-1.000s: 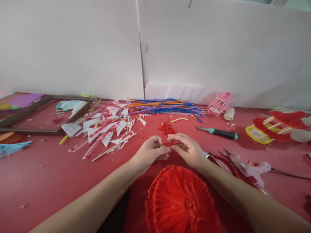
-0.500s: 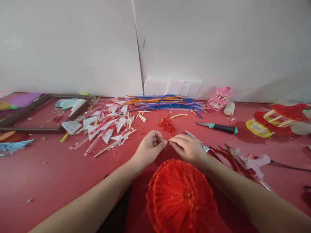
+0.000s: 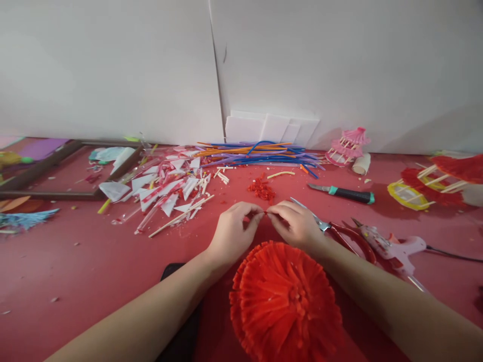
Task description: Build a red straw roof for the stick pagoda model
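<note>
Both thumb-and-forefinger pinches are closed on a tiny red piece [image 3: 265, 212], held between the left hand [image 3: 234, 229] and the right hand [image 3: 298, 224]; the piece is mostly covered by fingertips, so its shape can't be made out well. Hands nearly tip to tip, over the red table [image 3: 113, 286]. Just below them, a pleated red dome [image 3: 289, 301] is seen, flanked by both forearms. Beyond the fingers, red scraps [image 3: 261, 188] are heaped.

Beside the right hand, scissors [image 3: 352, 242] are laid, blades partly hidden by that hand. Further right, a pink glue gun [image 3: 405, 251]; above the scissors, a black-handled knife [image 3: 352, 195], blade pointed left. Red-and-yellow tiered model [image 3: 433, 181] tipped over at the far right. Pink tiered model [image 3: 347, 146] placed near the wall, with a pale roll [image 3: 361, 164] beside it.

Blue, orange and purple stems [image 3: 260, 155] are bundled at the back, in front of white sheets [image 3: 271, 128]. Mixed offcuts [image 3: 169, 183] are strewn to the left, next to a brown frame [image 3: 53, 195].
</note>
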Action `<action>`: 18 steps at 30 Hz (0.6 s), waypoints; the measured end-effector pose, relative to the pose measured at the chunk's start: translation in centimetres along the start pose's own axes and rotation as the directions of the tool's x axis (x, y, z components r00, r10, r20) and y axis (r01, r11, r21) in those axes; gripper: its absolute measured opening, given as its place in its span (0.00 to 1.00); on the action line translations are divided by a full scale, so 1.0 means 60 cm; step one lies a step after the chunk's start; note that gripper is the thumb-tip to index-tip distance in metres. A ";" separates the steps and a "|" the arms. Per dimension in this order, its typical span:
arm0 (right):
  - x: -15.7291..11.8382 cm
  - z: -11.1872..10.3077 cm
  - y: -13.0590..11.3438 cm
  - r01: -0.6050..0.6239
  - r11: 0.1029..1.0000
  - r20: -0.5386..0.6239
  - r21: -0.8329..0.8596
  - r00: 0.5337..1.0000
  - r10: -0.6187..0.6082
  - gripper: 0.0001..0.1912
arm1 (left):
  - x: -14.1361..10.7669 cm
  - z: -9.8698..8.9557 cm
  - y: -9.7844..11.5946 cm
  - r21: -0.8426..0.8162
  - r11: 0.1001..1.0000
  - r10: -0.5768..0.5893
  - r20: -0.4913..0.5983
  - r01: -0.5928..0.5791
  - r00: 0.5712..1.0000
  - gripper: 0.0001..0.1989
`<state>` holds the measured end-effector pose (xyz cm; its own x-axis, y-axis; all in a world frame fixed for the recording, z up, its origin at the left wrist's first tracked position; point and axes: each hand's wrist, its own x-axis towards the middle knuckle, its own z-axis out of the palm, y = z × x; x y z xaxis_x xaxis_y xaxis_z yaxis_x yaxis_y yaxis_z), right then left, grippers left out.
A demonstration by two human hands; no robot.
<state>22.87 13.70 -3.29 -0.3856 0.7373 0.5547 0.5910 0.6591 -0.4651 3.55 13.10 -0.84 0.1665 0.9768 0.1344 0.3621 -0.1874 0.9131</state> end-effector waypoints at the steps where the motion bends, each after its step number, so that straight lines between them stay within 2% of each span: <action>1: 0.000 0.000 0.000 -0.008 1.000 -0.006 0.008 1.000 0.008 0.10 | -0.002 0.000 0.000 0.017 1.000 0.016 -0.002 -0.016 1.000 0.03; 5: 0.001 0.003 -0.002 -0.063 0.996 -0.018 0.056 0.998 0.064 0.09 | -0.006 0.001 0.002 0.044 0.998 0.042 -0.005 -0.042 0.999 0.04; 11: 0.002 0.003 -0.017 -0.215 0.958 -0.016 0.189 0.975 0.222 0.06 | -0.004 0.007 0.002 0.021 1.000 -0.005 -0.007 0.006 1.000 0.02; 15: 0.010 0.003 -0.012 -0.358 0.874 -0.029 0.330 0.921 0.388 0.06 | 0.012 -0.008 0.012 -0.023 1.000 -0.019 0.026 0.020 0.999 0.09; 17: 0.015 0.004 -0.001 -0.416 0.801 -0.046 0.431 0.876 0.480 0.10 | 0.022 -0.033 0.035 -0.045 0.999 0.003 0.061 0.000 0.998 0.15; 18: 0.018 0.006 0.005 -0.433 0.760 -0.052 0.484 0.853 0.519 0.12 | 0.024 -0.049 0.051 -0.062 0.998 0.025 0.111 -0.018 0.993 0.16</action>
<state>22.38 14.73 -3.05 0.0153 0.9634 0.2677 0.2730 0.2535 -0.9280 2.21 14.23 3.24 0.2763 0.9544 0.1132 0.3018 -0.1980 0.9326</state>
